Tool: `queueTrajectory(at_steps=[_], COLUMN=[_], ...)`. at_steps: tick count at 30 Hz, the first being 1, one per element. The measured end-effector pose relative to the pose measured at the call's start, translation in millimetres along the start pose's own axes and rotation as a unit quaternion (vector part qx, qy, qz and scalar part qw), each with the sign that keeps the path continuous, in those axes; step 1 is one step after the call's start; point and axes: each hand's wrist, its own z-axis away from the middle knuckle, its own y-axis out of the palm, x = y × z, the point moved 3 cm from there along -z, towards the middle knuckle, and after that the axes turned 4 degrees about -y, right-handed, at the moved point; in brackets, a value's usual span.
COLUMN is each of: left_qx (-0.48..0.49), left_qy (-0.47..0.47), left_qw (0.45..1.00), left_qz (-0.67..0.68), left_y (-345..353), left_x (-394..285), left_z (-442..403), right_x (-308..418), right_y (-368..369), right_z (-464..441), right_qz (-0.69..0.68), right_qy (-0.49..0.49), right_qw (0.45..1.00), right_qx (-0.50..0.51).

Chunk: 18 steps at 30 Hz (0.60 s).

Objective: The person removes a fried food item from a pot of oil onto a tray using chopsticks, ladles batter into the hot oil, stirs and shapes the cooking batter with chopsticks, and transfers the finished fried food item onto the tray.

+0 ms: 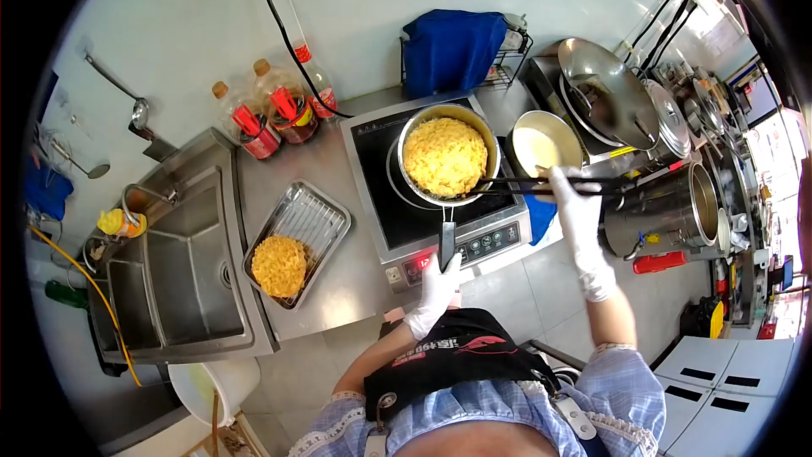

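Observation:
My left hand (436, 292), in a white glove, grips the dark handle (447, 241) of a saucepan (408, 130). The pan stands on a black induction cooker (382, 165), and a round yellow noodle cake (444, 155) fills most of its opening. Long black chopsticks (506, 192) are held in my gloved right hand (577, 216). Their tips reach the lower right edge of the cake at the pan's rim. Left of the cooker, a second noodle cake (279, 266) lies on a rack in a metal tray (328, 207).
A pot of pale liquid (538, 145) stands close right of the cooker, before a large wok (605, 85). Bottles (288, 106) line the wall. A double sink (188, 254) is at left, a tall steel pot (664, 207) at right.

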Motion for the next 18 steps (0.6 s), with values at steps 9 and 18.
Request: queueTrajectory(at_steps=[9, 18], left_qx=[0.009, 0.008], left_qy=[-0.061, -0.081], left_qw=[0.998, 0.996], left_qz=[0.007, 0.036], left_y=[3, 6], left_x=[-13, -21], left_z=[-1, 5], right_x=[-78, -105], right_y=[12, 41], right_z=[49, 35], right_qz=[-0.231, -0.255], right_qy=[-0.033, -0.027], right_qw=[0.959, 0.953], right_qx=[-0.164, -0.160])
